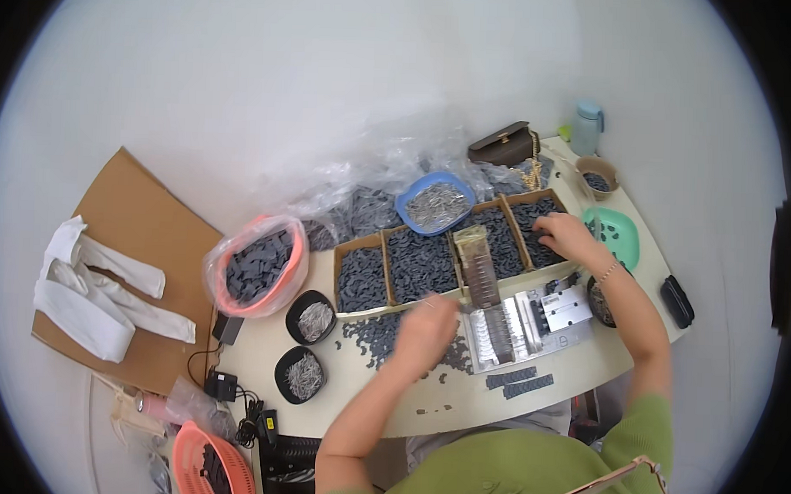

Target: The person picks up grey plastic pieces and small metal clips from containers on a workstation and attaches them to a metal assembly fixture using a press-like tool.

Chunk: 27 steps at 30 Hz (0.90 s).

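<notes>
My right hand dips into the rightmost compartment of a divided cardboard tray, fingers curled down among small dark grey pieces. Whatever those fingertips pinch is hidden. Motion blurs my left hand, which hovers in front of the tray over a scatter of loose dark pieces; its fingers are smeared. Between my hands lies a silver metal fixture. A clear slotted strip leans from the fixture across the tray. Just in front lie two rows of joined dark pieces.
Two black bowls of metal pins stand at left, beside a bagged pink basket. A blue bowl of pins rests behind the tray. At right are a green bowl, a black case and a blue bottle.
</notes>
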Motion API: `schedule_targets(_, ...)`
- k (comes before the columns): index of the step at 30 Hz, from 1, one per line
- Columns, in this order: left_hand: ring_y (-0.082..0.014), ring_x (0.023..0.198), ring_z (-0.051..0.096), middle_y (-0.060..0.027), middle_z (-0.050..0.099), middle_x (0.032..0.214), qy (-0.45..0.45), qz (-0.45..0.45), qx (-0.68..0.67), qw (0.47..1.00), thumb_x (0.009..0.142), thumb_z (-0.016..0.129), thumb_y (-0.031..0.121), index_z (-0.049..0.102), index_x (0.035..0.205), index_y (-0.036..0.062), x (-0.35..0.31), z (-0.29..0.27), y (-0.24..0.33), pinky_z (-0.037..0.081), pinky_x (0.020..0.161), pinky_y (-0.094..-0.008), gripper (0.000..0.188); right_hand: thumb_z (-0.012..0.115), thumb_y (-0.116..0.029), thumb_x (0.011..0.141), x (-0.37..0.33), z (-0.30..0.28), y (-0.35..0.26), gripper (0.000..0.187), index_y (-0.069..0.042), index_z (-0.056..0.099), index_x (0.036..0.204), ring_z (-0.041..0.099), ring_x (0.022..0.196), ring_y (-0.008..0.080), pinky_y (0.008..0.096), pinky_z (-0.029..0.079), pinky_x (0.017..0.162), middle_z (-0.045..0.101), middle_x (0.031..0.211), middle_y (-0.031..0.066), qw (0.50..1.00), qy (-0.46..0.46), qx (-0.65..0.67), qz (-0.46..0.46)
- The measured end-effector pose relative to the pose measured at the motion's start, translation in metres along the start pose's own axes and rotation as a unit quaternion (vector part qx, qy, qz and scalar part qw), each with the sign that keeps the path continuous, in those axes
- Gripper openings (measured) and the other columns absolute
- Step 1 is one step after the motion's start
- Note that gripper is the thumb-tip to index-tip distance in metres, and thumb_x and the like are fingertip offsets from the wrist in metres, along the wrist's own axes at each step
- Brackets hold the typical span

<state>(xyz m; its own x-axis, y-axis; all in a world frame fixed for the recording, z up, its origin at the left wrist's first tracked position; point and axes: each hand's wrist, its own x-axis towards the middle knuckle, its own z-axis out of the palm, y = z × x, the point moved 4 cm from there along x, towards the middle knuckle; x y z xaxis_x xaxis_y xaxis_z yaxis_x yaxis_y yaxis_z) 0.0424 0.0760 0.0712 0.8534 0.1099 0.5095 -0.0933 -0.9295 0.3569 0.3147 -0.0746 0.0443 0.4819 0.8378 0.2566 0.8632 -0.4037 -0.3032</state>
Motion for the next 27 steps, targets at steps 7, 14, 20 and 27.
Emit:
schedule_targets(7, -0.0290, 0.075, 0.062, -0.0148, 0.064, 0.085, 0.295, -0.158, 0.147, 0.931, 0.087, 0.058, 0.002, 0.066, 0.098, 0.0005, 0.006, -0.145, -0.139, 0.048, 0.067, -0.0375, 0.014, 0.074, -0.008, 0.071, -0.018, -0.003, 0.010, 0.028, -0.004, 0.068, 0.098, 0.062, 0.073, 0.0296, 0.0397, 0.049, 0.070, 0.064, 0.078, 0.0118, 1.000, 0.017, 0.013, 0.013)
schedule_targets(14, -0.0365, 0.089, 0.059, -0.0179, 0.063, 0.092, 0.060, -0.131, 0.222, 0.964, 0.079, 0.066, 0.012, 0.067, 0.089, 0.0013, -0.003, -0.073, -0.190, 0.049, 0.079, -0.0433, 0.015, 0.070, -0.010, 0.074, -0.028, -0.020, -0.040, 0.024, -0.005, 0.066, 0.098, 0.064, 0.079, 0.0280, 0.0382, 0.051, 0.071, 0.064, 0.086, 0.0109, 0.994, 0.037, 0.102, -0.009)
schedule_targets(20, -0.0315, 0.088, 0.061, -0.0164, 0.062, 0.089, -0.074, -0.136, 0.326, 0.932, 0.079, 0.054, 0.007, 0.066, 0.076, 0.0019, 0.001, -0.012, -0.183, 0.051, 0.077, -0.0404, 0.013, 0.069, -0.011, 0.076, -0.046, -0.003, -0.099, 0.026, -0.007, 0.065, 0.101, 0.064, 0.082, 0.0266, 0.0377, 0.051, 0.072, 0.064, 0.087, 0.0093, 0.982, 0.019, 0.121, -0.144)
schedule_targets(27, -0.0299, 0.085, 0.062, -0.0130, 0.063, 0.086, -0.108, -0.113, 0.365, 0.918, 0.079, 0.054, 0.007, 0.064, 0.083, 0.0039, 0.000, -0.012, -0.187, 0.051, 0.072, -0.0404, 0.011, 0.073, -0.015, 0.074, -0.064, 0.010, -0.120, 0.031, -0.004, 0.064, 0.101, 0.063, 0.079, 0.0263, 0.0371, 0.050, 0.069, 0.063, 0.084, 0.0094, 0.970, -0.042, 0.196, -0.139)
